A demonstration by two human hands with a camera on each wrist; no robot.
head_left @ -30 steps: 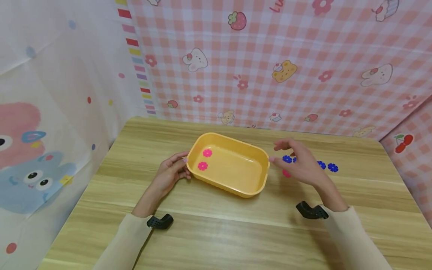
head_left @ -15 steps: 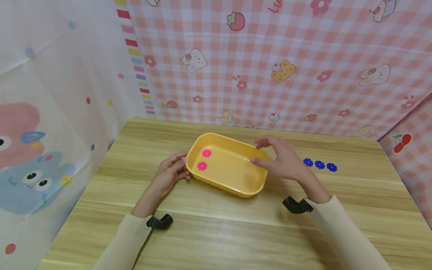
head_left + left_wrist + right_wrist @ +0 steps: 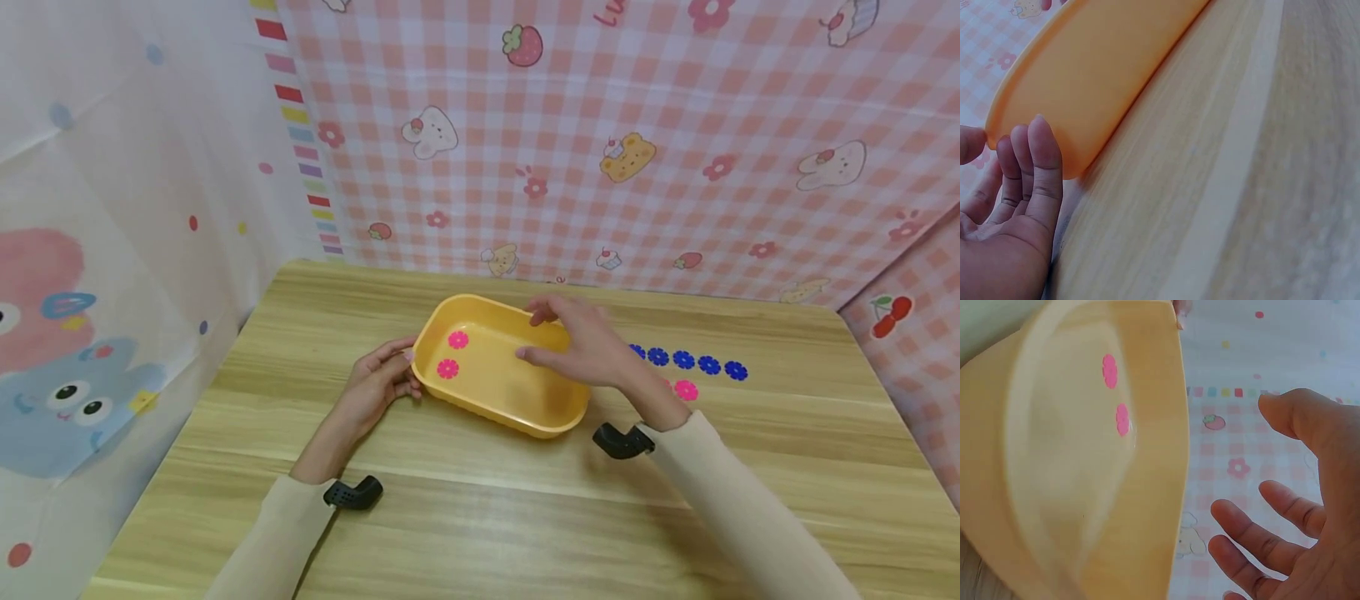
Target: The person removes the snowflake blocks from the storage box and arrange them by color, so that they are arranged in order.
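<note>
A yellow rectangular plastic basin (image 3: 495, 375) sits on the table, two pink flower-shaped discs (image 3: 447, 368) lying flat at the left end of its floor. At that end my left hand (image 3: 378, 379) pinches the rim; in the left wrist view the thumb is on the rim and the fingers (image 3: 1044, 150) are against the outer wall. Over the basin's right part hovers my right hand (image 3: 581, 342), thumb and fingers spread apart. The right wrist view shows nothing between those fingers (image 3: 1254, 540). The right hand hides part of the basin's right end.
Right of the basin, several blue flower-shaped discs (image 3: 683, 360) form a row on the wooden table (image 3: 480, 517). Pink discs (image 3: 686, 390) lie just in front of that row, partly hidden by the right wrist. A pink checked cloth (image 3: 480, 150) hangs behind the table.
My right hand has moved left from beside the discs to over the basin, uncovering more of the blue row and a pink disc. The left hand and basin have stayed in place.
</note>
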